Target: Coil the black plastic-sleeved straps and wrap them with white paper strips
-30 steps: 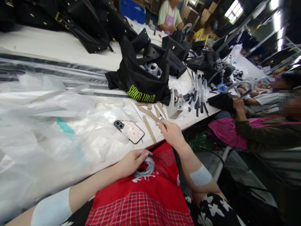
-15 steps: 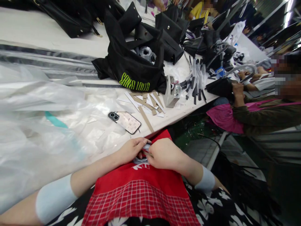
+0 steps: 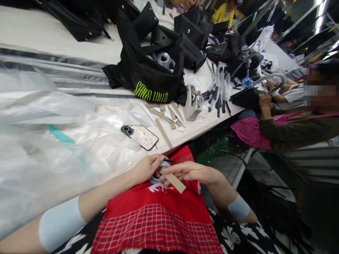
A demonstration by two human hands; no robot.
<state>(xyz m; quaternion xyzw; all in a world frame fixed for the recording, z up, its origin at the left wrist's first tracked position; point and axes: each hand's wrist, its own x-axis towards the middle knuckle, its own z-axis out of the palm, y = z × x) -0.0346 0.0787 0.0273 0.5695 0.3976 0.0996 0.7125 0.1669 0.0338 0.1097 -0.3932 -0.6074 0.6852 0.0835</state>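
Over my red apron (image 3: pixel 164 211), my left hand (image 3: pixel 147 167) is closed on a grey coiled strap (image 3: pixel 161 178) with a thin black end sticking out. My right hand (image 3: pixel 192 172) lies just right of it, fingers pinching a brown cardboard strip (image 3: pixel 173 180) that slants down to the right across the coil. More cardboard strips (image 3: pixel 164 118) lie in a loose pile on the white table (image 3: pixel 66 53) just above my hands.
A phone (image 3: pixel 140 135) lies face down near the table edge. Clear plastic sheeting (image 3: pixel 39 141) covers the left. A black bag with green lettering (image 3: pixel 148 81), a tape dispenser (image 3: pixel 192 104) and black straps (image 3: pixel 219 95) sit beyond. A seated person (image 3: pixel 291 123) works at right.
My right hand came back from the strip pile on the table to my lap beside the left hand. It now shows a cardboard strip pinched over the coil.
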